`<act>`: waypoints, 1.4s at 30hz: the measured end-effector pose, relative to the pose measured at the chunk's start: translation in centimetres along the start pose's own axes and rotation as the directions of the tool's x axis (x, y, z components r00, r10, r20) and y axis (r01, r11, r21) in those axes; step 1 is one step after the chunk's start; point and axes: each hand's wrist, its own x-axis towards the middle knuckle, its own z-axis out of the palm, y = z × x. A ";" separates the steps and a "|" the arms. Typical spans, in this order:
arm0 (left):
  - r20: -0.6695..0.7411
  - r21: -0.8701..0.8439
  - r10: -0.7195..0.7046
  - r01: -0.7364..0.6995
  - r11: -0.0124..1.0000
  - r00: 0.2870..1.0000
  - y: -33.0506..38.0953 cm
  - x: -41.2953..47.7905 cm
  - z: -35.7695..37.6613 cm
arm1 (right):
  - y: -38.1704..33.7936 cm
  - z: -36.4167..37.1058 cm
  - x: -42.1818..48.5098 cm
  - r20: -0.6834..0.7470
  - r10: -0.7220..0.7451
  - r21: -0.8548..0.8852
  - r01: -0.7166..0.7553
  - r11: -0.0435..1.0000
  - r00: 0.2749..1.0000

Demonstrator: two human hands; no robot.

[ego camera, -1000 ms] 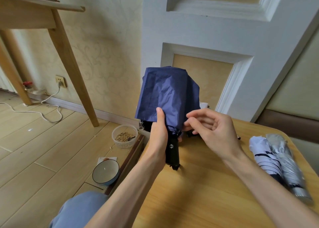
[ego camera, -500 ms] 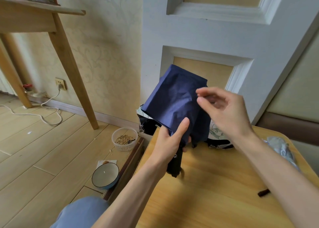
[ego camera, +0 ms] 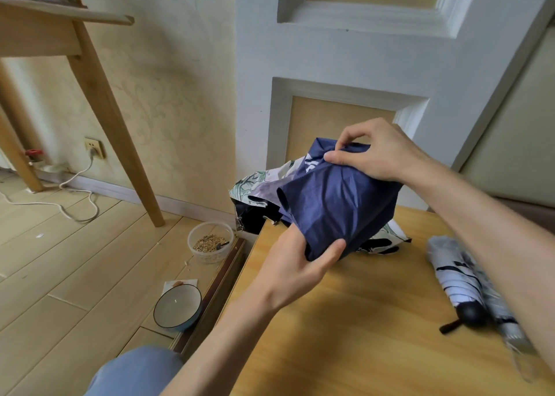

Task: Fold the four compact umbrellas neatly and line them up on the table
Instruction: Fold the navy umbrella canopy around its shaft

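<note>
A navy blue compact umbrella [ego camera: 336, 203] is held above the far edge of the wooden table [ego camera: 345, 335], its loose canopy tilted to the upper right. My left hand [ego camera: 297, 269] grips its lower end, thumb over the fabric; the handle is hidden. My right hand [ego camera: 375, 152] pinches the fabric at the top end. Behind it lies a floral-print umbrella [ego camera: 261, 182], unfolded, half over the table's far edge. Two folded umbrellas lie side by side at the right: a white one with dark stripes [ego camera: 453, 278] and a silver-grey one [ego camera: 504, 314], partly behind my right forearm.
A white panelled door stands just behind the table. On the floor to the left are a plastic tub of seeds [ego camera: 210, 242], a blue-rimmed bowl [ego camera: 177, 305], a white cable and a wooden table leg [ego camera: 114, 125]. My knee [ego camera: 135, 371] shows at the bottom.
The navy umbrella has tipped from upright to slanting right. My right hand rose from beside the handle to the canopy's top and now pinches it. The view shifted, showing the floral umbrella.
</note>
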 end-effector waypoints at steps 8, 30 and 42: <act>0.008 -0.135 -0.035 0.036 0.990 0.999 0.4 -0.8 0.4 | 1.9 1.2 -1.2 -0.034 0.000 0.026 0.001 1.000 0.999; -0.025 -0.066 -0.044 0.043 0.997 0.999 1.3 -0.5 0.0 | 1.8 0.5 -3.1 -0.097 0.263 0.286 -0.226 0.931 0.960; 0.014 -0.612 -0.442 0.357 0.706 0.897 1.3 0.3 0.1 | 2.6 -0.9 -5.3 0.107 0.130 0.584 -0.168 0.794 0.986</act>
